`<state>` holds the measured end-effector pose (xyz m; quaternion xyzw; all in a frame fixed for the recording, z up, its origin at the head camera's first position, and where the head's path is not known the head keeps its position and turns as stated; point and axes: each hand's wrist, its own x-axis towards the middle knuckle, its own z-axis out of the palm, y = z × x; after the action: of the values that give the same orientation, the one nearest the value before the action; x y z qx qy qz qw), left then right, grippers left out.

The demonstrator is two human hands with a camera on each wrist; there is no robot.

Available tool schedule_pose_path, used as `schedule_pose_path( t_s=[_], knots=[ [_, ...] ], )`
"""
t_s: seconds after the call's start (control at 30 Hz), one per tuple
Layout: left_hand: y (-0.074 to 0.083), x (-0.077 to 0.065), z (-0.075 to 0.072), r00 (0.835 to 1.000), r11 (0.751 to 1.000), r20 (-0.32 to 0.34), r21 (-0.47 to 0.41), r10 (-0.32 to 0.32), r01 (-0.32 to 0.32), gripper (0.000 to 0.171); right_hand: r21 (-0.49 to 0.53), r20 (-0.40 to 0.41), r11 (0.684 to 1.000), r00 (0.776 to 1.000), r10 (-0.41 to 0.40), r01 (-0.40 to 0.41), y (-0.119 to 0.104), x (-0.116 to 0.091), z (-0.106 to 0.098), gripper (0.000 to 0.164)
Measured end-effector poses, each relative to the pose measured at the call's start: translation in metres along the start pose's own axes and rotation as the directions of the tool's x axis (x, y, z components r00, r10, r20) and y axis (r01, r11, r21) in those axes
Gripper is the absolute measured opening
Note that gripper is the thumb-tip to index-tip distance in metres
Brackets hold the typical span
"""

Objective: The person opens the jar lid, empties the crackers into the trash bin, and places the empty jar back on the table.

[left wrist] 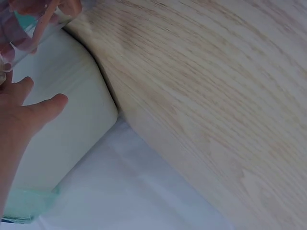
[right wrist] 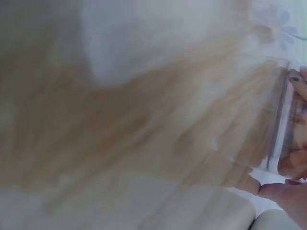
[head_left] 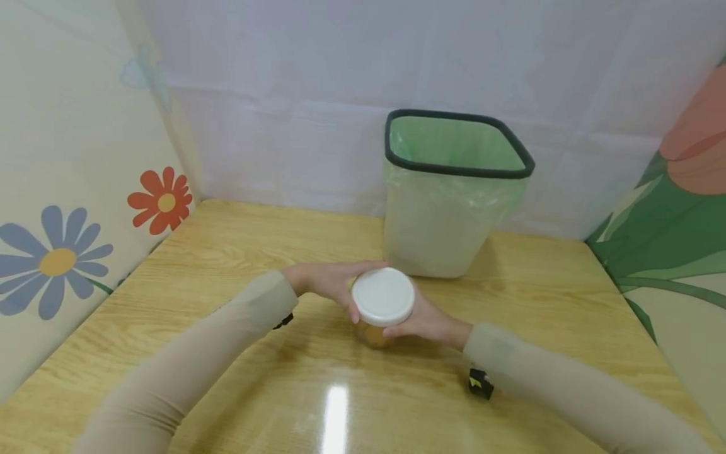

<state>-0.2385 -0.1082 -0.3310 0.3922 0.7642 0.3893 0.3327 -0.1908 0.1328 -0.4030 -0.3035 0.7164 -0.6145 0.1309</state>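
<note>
A clear jar (head_left: 374,335) with a round white lid (head_left: 383,295) stands in the middle, something orange-brown showing through its wall. My left hand (head_left: 331,282) grips it from the left, thumb at the near side and fingers reaching behind the lid. From the right, my right hand (head_left: 431,318) holds the same jar, its thumb across the front below the lid. In the right wrist view the jar's clear wall (right wrist: 261,120) appears at the right edge. The left wrist view catches part of the jar (left wrist: 36,31) in the top left corner. The jar's base is partly hidden.
Behind the jar stands a pale waste bin (head_left: 437,227) with a black rim (head_left: 459,170) and a green liner bag (head_left: 459,142). The wood-grain table (head_left: 272,378) meets a white cloth at the back. Flower-patterned panels (head_left: 57,261) flank both sides.
</note>
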Motion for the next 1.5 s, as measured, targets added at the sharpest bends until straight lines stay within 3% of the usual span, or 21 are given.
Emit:
schedule_pose_path(
  t_s=[0.27, 0.43, 0.57, 0.9, 1.2, 1.33, 1.5],
  knots=[
    [-0.008, 0.001, 0.012, 0.993, 0.997, -0.093, 0.049, 0.070, -0.066, 0.118, -0.010, -0.008, 1.000, 1.000, 0.019, -0.019, -0.002, -0.001, -0.001, 0.109],
    [-0.015, 0.001, 0.018, 0.973, 0.984, -0.163, 0.090, 0.166, -0.152, 0.124, -0.011, -0.012, 1.000, 1.000, -0.003, 0.003, -0.002, -0.002, -0.002, 0.111],
    [-0.021, -0.002, 0.022, 0.955, 0.979, -0.228, 0.113, 0.190, -0.168, 0.125, -0.012, 0.000, 1.000, 1.000, -0.012, 0.012, 0.000, 0.001, 0.000, 0.109],
    [-0.018, -0.002, 0.036, 0.915, 0.977, -0.361, 0.175, 0.182, -0.125, 0.109, -0.017, -0.028, 1.000, 1.000, 0.008, -0.009, 0.000, 0.000, -0.001, 0.110],
    [-0.015, -0.001, 0.045, 0.890, 0.980, -0.419, 0.157, 0.178, -0.122, 0.105, -0.019, -0.033, 1.000, 0.999, 0.005, -0.006, -0.001, -0.001, -0.001, 0.108],
    [-0.014, 0.000, 0.048, 0.883, 0.985, -0.441, 0.130, 0.159, -0.112, 0.105, -0.022, -0.041, 1.000, 0.999, 0.009, -0.010, 0.000, 0.000, -0.001, 0.108],
    [-0.013, -0.002, 0.052, 0.872, 0.991, -0.480, 0.125, 0.094, -0.038, 0.107, -0.020, -0.043, 1.000, 0.999, -0.004, 0.003, 0.002, 0.000, -0.001, 0.107]
  ],
)
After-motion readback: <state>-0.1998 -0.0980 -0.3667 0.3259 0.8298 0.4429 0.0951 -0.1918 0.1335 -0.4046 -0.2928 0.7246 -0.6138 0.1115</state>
